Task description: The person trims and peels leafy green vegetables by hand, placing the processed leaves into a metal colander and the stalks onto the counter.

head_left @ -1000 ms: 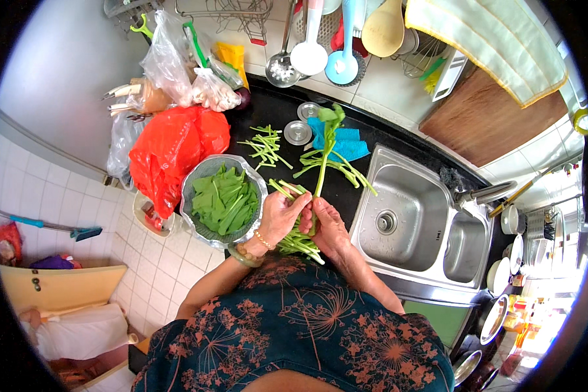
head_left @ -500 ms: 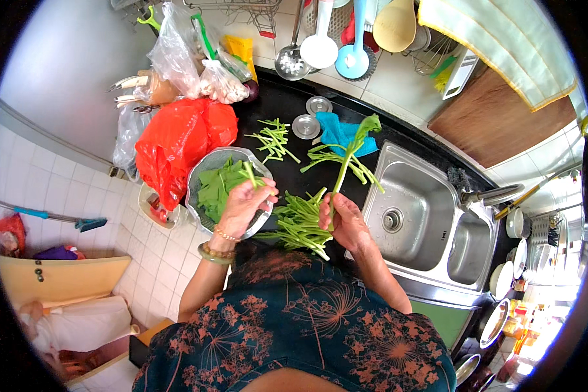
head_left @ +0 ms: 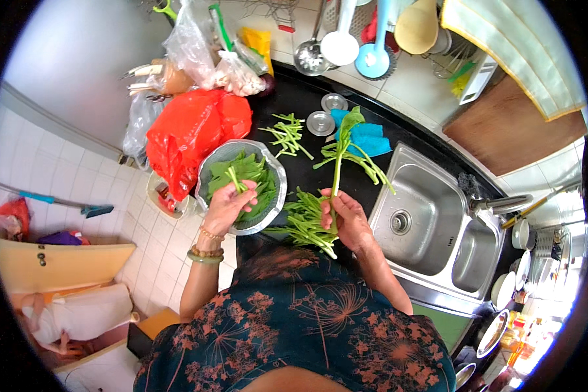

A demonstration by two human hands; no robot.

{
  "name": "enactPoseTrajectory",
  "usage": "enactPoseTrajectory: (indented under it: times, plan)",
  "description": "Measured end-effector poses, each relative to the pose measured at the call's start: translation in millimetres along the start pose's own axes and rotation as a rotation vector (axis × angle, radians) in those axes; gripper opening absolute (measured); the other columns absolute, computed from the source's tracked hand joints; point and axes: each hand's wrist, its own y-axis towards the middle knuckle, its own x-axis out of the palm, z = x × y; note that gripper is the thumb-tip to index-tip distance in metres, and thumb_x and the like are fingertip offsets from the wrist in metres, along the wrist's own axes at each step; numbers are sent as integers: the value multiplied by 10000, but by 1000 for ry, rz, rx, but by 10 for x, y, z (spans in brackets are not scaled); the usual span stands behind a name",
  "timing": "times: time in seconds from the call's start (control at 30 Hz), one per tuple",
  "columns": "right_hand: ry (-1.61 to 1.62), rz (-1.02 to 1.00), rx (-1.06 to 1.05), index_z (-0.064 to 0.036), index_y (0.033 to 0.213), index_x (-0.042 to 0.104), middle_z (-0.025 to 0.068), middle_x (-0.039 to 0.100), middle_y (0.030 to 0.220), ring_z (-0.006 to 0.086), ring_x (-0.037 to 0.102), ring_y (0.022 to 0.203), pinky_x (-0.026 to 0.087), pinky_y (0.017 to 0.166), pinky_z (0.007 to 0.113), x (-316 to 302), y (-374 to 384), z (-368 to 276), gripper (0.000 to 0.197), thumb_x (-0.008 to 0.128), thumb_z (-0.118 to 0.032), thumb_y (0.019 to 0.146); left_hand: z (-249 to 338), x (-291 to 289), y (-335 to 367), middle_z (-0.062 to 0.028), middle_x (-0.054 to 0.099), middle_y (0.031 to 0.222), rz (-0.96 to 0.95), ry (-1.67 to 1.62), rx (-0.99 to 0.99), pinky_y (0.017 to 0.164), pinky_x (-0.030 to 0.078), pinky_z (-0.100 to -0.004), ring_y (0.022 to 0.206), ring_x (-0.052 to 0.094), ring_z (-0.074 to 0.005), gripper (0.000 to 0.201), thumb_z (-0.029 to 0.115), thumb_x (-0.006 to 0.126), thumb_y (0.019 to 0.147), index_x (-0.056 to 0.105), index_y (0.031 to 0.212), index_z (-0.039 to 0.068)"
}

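Note:
My left hand is pinched on short green stem pieces over a round bowl with a pale rim. Torn green leaves fill much of that bowl. In my right hand a long leafy green stalk stands upright, with a leaf at its top and side stems hanging right. A heap of green stalks lies on the black counter between my hands. Farther back is a small pile of cut stems.
A red plastic bag stands left of the bowl, with clear bags behind it. Two metal lids and a blue cloth lie at the back. The steel sink is on the right. Another person is at lower left.
My left hand has shifted left and lower over the bowl with the stem pieces. My right hand still holds the stalk upright. The whole view has shifted slightly.

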Motion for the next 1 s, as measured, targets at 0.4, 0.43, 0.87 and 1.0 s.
enactPoseTrajectory:
  times: [0.4, 0.43, 0.87, 1.0]
  plan:
    - [-13, 24, 41, -36, 1255, 526, 17, 533, 826, 101, 454, 630, 387, 571, 239, 20, -6, 25, 300, 463, -214, 1021, 17, -12, 2, -32, 649, 894, 96, 221, 90, 618, 488, -215, 733, 618, -85, 275, 28, 543, 895, 615, 1161, 23]
    - [40, 6, 68, -43, 1264, 520, 12, 522, 816, 91, 430, 609, 367, 544, 229, 8, -9, 10, 306, 461, -221, 1021, 32, -40, -21, -96, 643, 964, 152, 504, 140, 686, 515, -284, 812, 646, -179, 331, -20, 500, 834, 606, 1147, -7]
    - [88, -179, 113, -72, 1106, 549, 24, 499, 787, 125, 468, 647, 409, 528, 266, 76, -24, 18, 293, 448, -331, 1015, 171, 304, 6, 32, 489, 703, 74, -83, 121, 486, 358, -221, 549, 454, -85, 219, 20, 510, 888, 594, 1090, 36]
    - [-148, -176, 106, -49, 1127, 548, 32, 532, 834, 132, 521, 731, 438, 600, 275, 123, -15, 75, 305, 437, -314, 1025, 337, 816, 36, 83, 478, 703, -292, -332, -141, 452, 261, -160, 530, 348, -2, 221, 222, 619, 950, 604, 1094, 55]
